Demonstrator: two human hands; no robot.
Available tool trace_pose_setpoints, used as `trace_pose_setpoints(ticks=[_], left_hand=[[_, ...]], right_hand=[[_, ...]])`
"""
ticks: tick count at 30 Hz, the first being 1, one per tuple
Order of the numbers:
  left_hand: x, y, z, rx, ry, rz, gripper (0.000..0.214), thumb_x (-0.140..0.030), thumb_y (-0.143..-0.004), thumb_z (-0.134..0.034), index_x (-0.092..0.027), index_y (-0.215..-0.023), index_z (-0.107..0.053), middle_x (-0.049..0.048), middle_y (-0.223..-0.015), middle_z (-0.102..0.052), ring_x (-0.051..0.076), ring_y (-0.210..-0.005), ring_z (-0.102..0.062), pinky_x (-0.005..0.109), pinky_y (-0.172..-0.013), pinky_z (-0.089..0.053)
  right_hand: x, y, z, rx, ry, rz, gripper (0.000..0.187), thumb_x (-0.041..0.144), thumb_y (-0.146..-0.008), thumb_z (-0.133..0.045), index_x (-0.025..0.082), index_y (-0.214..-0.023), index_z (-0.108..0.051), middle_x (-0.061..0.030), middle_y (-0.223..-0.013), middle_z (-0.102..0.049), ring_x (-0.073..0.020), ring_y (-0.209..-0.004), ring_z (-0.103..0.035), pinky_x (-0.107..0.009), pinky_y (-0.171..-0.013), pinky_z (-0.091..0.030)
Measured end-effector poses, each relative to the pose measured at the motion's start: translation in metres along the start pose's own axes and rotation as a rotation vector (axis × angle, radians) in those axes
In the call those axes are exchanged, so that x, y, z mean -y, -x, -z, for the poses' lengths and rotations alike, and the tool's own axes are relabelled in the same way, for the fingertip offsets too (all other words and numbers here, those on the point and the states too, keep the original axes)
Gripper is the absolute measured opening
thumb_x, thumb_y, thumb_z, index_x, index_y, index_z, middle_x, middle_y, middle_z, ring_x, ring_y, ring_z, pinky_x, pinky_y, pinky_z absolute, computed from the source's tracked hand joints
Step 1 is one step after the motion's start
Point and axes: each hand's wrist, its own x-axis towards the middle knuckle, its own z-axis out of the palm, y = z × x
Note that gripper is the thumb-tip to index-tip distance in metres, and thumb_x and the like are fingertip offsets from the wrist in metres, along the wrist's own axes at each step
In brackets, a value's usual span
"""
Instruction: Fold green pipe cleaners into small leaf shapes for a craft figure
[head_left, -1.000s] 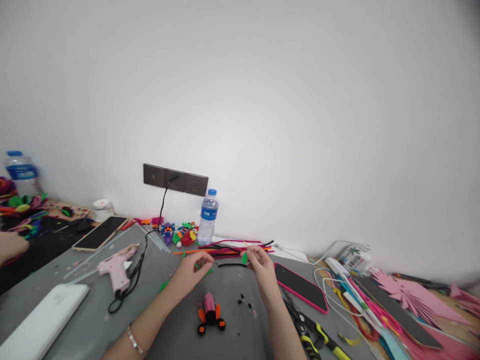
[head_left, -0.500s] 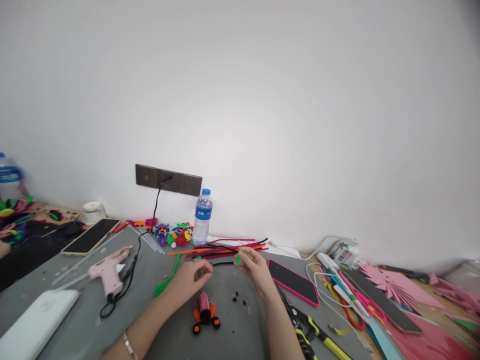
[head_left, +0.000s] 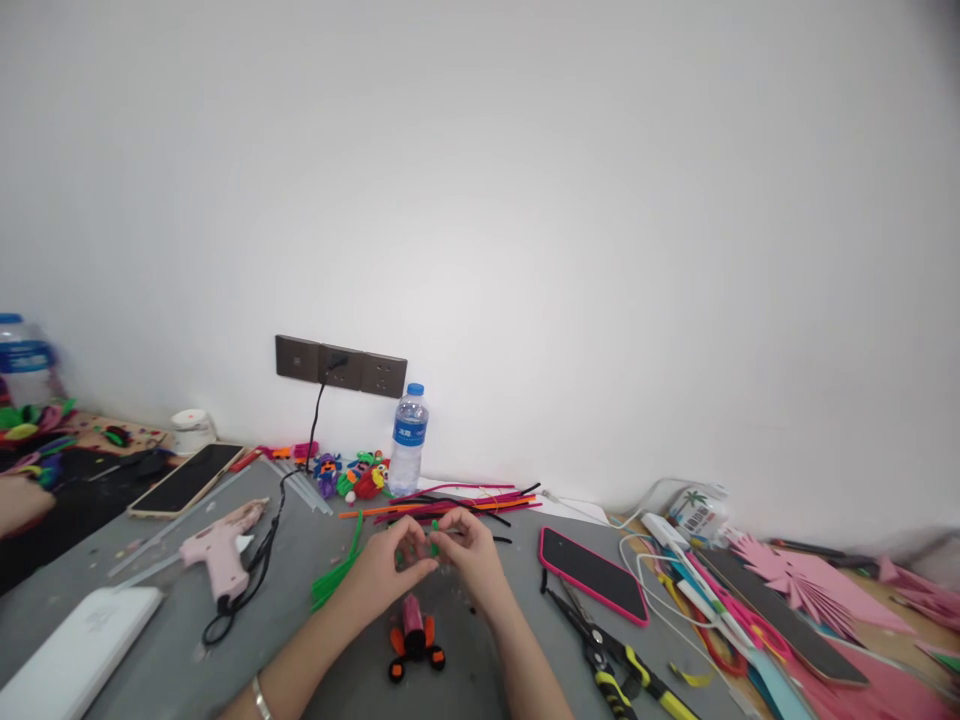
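My right hand [head_left: 469,560] pinches a small green piece of pipe cleaner [head_left: 434,540] between thumb and fingers. Close beside it, my left hand [head_left: 394,565] has its fingers curled towards the thumb; what they hold, if anything, is too small to make out. Just below the hands, a small figure [head_left: 414,640] with a pink body, orange sides and black-and-orange round ends lies on the grey table mat [head_left: 300,660]. To the left of my left wrist is a bundle of green pipe cleaners [head_left: 330,588].
Pink, orange and black pipe cleaners [head_left: 457,500] lie behind the hands, near a water bottle [head_left: 409,445]. On the left are a pink glue gun [head_left: 217,555] and a phone [head_left: 187,480]. Pliers [head_left: 600,650] and a pink-cased phone [head_left: 592,575] lie right. Another person's hand [head_left: 22,503] shows far left.
My right hand has moved left with the green piece, and my left hand slightly right, so they now almost meet above the small figure. The view has shifted slightly.
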Motion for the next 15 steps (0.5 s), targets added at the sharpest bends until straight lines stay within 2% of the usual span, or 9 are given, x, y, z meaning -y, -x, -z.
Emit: trace_pose_setpoints(ticks=[6,12,15], left_hand=[[0.000,-0.001,0.004,-0.092,-0.049,-0.033,0.001,-0.021,-0.078,-0.054,-0.021,-0.078,-0.054,-0.0020,-0.070,-0.059,0.016,-0.065,-0.056,0.024,-0.059,-0.039],[0.002,-0.003,0.004,-0.102,0.034,0.000,0.005,-0.023,-0.079,-0.053,-0.020,-0.081,-0.057,-0.0005,-0.073,-0.062,0.016,-0.066,-0.057,0.023,-0.056,-0.038],[0.005,-0.004,0.004,-0.108,0.076,0.003,0.008,-0.025,-0.080,-0.054,-0.020,-0.082,-0.059,0.0004,-0.075,-0.064,0.017,-0.066,-0.057,0.024,-0.057,-0.039]], right_hand=[[-0.008,0.002,-0.017,-0.027,0.015,0.089,0.031,0.039,-0.060,-0.078,0.019,-0.074,-0.059,0.0017,-0.065,-0.057,-0.0142,-0.058,-0.055,-0.023,-0.051,-0.044],[-0.010,0.001,-0.014,0.015,0.018,0.077,0.027,0.041,-0.064,-0.075,0.019,-0.074,-0.064,0.0002,-0.062,-0.061,-0.0143,-0.053,-0.054,-0.023,-0.045,-0.038],[-0.009,0.000,-0.012,0.020,-0.006,0.067,0.024,0.037,-0.064,-0.075,0.018,-0.075,-0.066,-0.0002,-0.064,-0.062,-0.0139,-0.054,-0.054,-0.023,-0.046,-0.039]])
